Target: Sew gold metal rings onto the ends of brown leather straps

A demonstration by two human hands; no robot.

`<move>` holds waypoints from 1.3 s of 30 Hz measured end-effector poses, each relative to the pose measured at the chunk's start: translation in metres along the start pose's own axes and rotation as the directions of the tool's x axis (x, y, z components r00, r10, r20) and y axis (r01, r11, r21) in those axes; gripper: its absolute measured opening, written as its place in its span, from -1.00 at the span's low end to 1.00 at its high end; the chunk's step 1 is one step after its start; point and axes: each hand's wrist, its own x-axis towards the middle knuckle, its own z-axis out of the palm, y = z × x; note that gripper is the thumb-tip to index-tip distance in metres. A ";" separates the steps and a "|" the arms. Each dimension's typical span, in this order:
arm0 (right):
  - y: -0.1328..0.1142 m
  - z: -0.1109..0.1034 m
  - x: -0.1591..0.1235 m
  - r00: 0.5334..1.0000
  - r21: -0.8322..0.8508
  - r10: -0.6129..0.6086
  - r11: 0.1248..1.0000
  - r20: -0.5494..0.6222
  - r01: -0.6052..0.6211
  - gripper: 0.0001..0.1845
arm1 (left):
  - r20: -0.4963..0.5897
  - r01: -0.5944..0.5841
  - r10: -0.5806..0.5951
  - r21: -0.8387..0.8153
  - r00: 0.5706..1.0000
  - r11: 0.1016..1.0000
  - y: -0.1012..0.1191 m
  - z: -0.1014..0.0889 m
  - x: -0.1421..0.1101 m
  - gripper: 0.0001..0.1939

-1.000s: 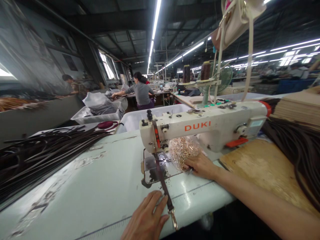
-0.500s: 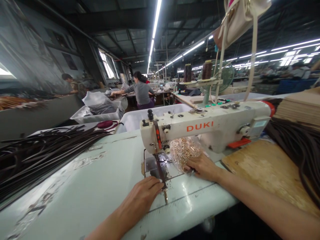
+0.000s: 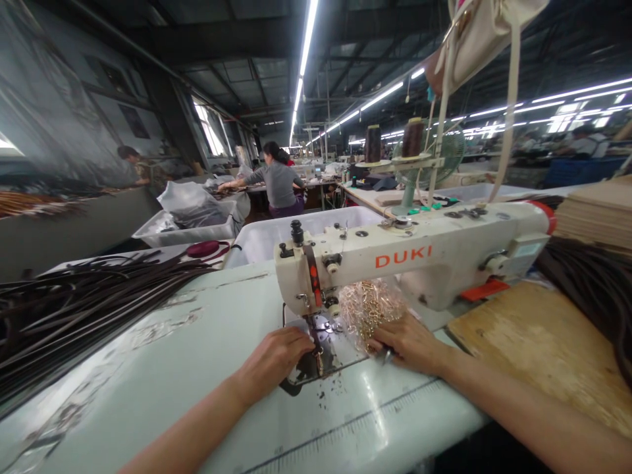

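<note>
My left hand (image 3: 276, 359) is closed at the needle plate (image 3: 340, 355) of a cream sewing machine (image 3: 355, 253). Its fingertips pinch a narrow dark strap (image 3: 315, 329) lying under the presser foot. A small gold clasp (image 3: 320, 361) hangs from the strap's near end. My right hand (image 3: 409, 342) rests on the table with curled fingers, against a clear plastic bag of gold metal clasps (image 3: 370, 306). A small silvery metal piece (image 3: 388, 356) shows below those fingers; its kind and whether it is gripped are unclear.
Long dark straps (image 3: 108, 296) lie in a heap on the left, with more at the right (image 3: 582, 283). A wooden board (image 3: 543, 336) lies right of the machine. Behind stand a white bin (image 3: 306, 222) and thread spools (image 3: 412, 139). A person (image 3: 282, 181) works farther back.
My left hand has moved forward, carrying the strap's end and gold clasp from the table's front edge up to the needle plate. The right hand stays by the bag; more of the silvery piece shows.
</note>
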 end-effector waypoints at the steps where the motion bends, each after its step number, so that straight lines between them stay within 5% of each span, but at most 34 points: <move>1: 0.000 0.001 0.000 1.000 0.000 0.000 1.000 -0.004 0.000 -0.86 | 0.021 -0.012 0.012 0.002 1.000 1.000 -0.004 -0.001 0.001 -0.70; 16: 0.000 0.006 0.002 1.000 0.028 0.018 0.999 -0.018 -0.017 -0.89 | 0.023 0.097 -0.100 0.124 0.995 0.988 -0.036 0.002 0.004 -0.73; 23: -0.006 -0.002 0.007 0.997 -0.044 0.069 0.997 0.042 -0.067 -0.87 | 0.255 -0.015 -0.018 0.128 0.967 0.992 -0.033 -0.007 0.022 -0.81; 29: -0.024 -0.022 0.005 0.997 -0.059 0.074 0.996 0.036 -0.072 -0.89 | 0.236 0.207 -0.227 0.107 0.945 0.972 -0.008 -0.023 -0.008 -0.75; 33: -0.065 -0.036 0.007 0.949 0.048 0.300 0.954 -0.099 -0.297 -0.75 | 0.195 0.417 -0.409 0.002 0.891 0.909 0.033 -0.053 -0.046 -0.64; 36: -0.108 -0.048 0.015 0.894 0.231 0.416 0.898 -0.166 -0.375 -0.70 | 0.207 0.568 -0.530 -0.284 0.823 0.772 0.076 -0.068 -0.066 -0.52; 39: -0.150 -0.054 0.028 0.894 0.328 0.409 0.883 -0.184 -0.336 -0.73 | 0.286 0.613 -0.683 -0.732 0.673 0.297 0.113 -0.073 -0.078 -0.51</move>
